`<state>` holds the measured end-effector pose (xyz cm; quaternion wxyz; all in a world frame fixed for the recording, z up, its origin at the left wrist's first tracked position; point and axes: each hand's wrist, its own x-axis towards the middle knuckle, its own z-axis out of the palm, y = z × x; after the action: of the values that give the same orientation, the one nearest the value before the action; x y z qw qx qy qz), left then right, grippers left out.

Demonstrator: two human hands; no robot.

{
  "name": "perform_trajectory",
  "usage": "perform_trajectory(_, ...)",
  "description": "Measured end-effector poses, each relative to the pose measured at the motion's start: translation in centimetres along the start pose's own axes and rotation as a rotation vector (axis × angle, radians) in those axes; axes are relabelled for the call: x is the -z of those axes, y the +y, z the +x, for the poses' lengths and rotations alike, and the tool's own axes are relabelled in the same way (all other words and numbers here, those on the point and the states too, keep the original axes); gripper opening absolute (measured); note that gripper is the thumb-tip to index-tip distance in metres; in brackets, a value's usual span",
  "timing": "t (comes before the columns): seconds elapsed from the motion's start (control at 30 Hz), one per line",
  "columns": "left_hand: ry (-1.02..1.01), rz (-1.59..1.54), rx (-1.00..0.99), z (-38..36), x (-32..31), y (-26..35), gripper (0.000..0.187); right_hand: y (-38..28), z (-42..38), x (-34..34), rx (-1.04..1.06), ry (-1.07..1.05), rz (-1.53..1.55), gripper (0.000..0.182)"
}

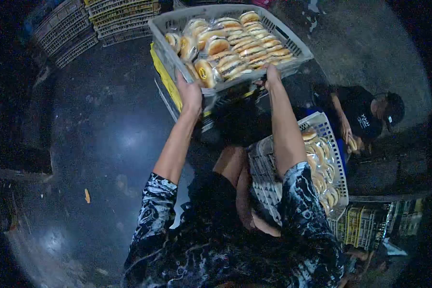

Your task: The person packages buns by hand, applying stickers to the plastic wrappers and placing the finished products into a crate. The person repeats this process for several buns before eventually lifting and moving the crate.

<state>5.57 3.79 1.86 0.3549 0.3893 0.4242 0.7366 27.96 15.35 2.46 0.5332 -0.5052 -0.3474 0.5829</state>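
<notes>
A pale grey plastic crate (159, 36) full of wrapped, filled buns (247, 47) is at the top middle of the head view. My left hand (190, 94) is closed on its near left corner. Further right, my right hand (272, 78) grips the near rim, with its fingers partly hidden beneath the edge. Under this crate shows a yellow crate (166, 79); whether the two touch is not clear. Beside my right forearm stands another white crate (338, 156) holding more wrapped buns (321, 168).
To the right, a co-worker in dark clothes (365, 113) holds what looks like a bun (353, 144). Crate stacks (122, 19) stand at the upper left, and more crates (362, 225) at the lower right. A small tan piece (87, 196) lies on the dark floor (115, 139).
</notes>
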Motion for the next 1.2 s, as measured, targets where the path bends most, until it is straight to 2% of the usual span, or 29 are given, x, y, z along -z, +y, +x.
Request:
perform_trajectory(0.03,0.013,-0.005,0.001,-0.1,-0.1,0.0,0.067,0.2,1.0,0.2,-0.002,-0.008,-0.011,0.022)
perform_trajectory(0.1,0.031,0.049,-0.144,-0.2,-0.2,-0.9,0.067,0.8,2.5,1.0,0.057,0.09,-0.186,0.021)
perform_trajectory(0.13,0.072,-0.074,-0.12,0.6,-0.3,-2.1,0.067,0.8,3.5,0.9,0.004,0.123,-0.214,0.022)
perform_trajectory(0.17,0.074,-0.07,-0.114,0.8,0.0,-2.5,0.067,1.3,3.4,1.2,-0.003,0.123,-0.215,0.022)
perform_trajectory(0.23,0.134,0.226,-0.161,1.3,0.1,-3.2,0.066,0.1,1.9,-0.2,0.039,0.067,-0.175,0.025)
perform_trajectory(0.27,0.235,0.352,-0.25,1.3,-0.2,-3.4,0.063,-0.3,1.2,-0.8,0.027,0.078,-0.162,0.029)
perform_trajectory(0.3,0.23,0.351,-0.25,1.3,-0.2,-2.5,0.063,-0.2,1.0,-1.4,0.028,0.083,-0.16,0.029)
perform_trajectory(0.37,0.082,0.151,-0.037,1.0,0.5,-0.4,0.062,-0.1,0.8,-2.0,0.119,0.169,-0.219,0.03)
perform_trajectory(0.43,0.083,0.125,-0.044,2.4,1.3,-2.6,0.057,1.6,7.2,-0.2,0.151,0.227,-0.407,0.032)
perform_trajectory(0.5,0.067,0.21,-0.23,5.3,2.5,-6.2,0.057,1.7,6.7,-0.4,0.06,0.191,-0.343,0.036)
perform_trajectory(0.53,0.058,0.222,-0.218,5.5,3.1,-6.0,0.057,1.4,4.8,-0.9,0.072,0.119,-0.31,0.039)
perform_trajectory(0.6,-0.083,0.319,-0.165,5.5,3.4,-3.8,0.054,1.6,0.5,-2.5,0.134,-0.045,-0.287,0.049)
perform_trajectory(0.63,-0.111,0.131,-0.09,5.2,3.0,-3.2,0.049,2.6,0.1,-3.6,0.086,-0.019,-0.273,0.056)
perform_trajectory(0.7,-0.169,0.121,-0.109,4.5,3.5,-1.2,0.048,4.1,-1.8,-6.0,0.033,0.069,-0.124,0.071)
perform_trajectory(0.73,-0.17,0.133,-0.111,4.0,3.4,-0.8,0.048,4.3,-1.6,-5.6,0.029,0.064,-0.114,0.071)
perform_trajectory(0.8,-0.105,0.318,-0.008,2.8,3.0,-0.3,0.047,3.8,-1.4,-4.9,0.161,-0.223,-0.192,0.077)
perform_trajectory(0.83,-0.099,0.318,-0.015,3.4,3.4,-1.1,0.047,3.1,-2.3,-5.2,0.166,-0.231,-0.192,0.077)
perform_trajectory(0.87,-0.149,-0.01,0.128,4.2,4.1,-1.8,0.048,2.5,-3.6,-5.7,0.156,-0.111,-0.189,0.075)
perform_trajectory(0.9,-0.195,-0.333,0.276,4.6,4.8,-2.3,0.049,3.0,-3.3,-5.7,0.16,-0.082,-0.167,0.072)
perform_trajectory(0.93,-0.128,-0.341,0.317,5.1,5.4,-2.6,0.064,3.5,-3.1,-5.6,0.165,-0.054,-0.146,0.068)
perform_trajectory(0.97,-0.12,-0.336,0.308,5.4,5.9,-3.2,0.064,4.0,-3.0,-5.6,0.171,-0.026,-0.124,0.065)
perform_trajectory(1.03,-0.031,-0.075,0.431,7.2,6.5,-5.3,0.067,4.4,-0.3,-5.5,0.144,-0.272,-0.069,0.059)
perform_trajectory(1.1,-0.035,-0.106,0.395,8.0,6.1,-6.6,0.067,4.0,-1.3,-6.1,0.178,-0.115,-0.102,0.058)
perform_trajectory(1.17,-0.063,-0.144,0.349,9.2,5.4,-7.3,0.067,4.0,-1.2,-6.5,0.174,-0.11,-0.138,0.057)
perform_trajectory(1.2,-0.133,-0.282,0.406,12.2,7.0,-11.7,0.064,4.1,-0.6,-6.3,0.143,-0.082,-0.17,0.055)
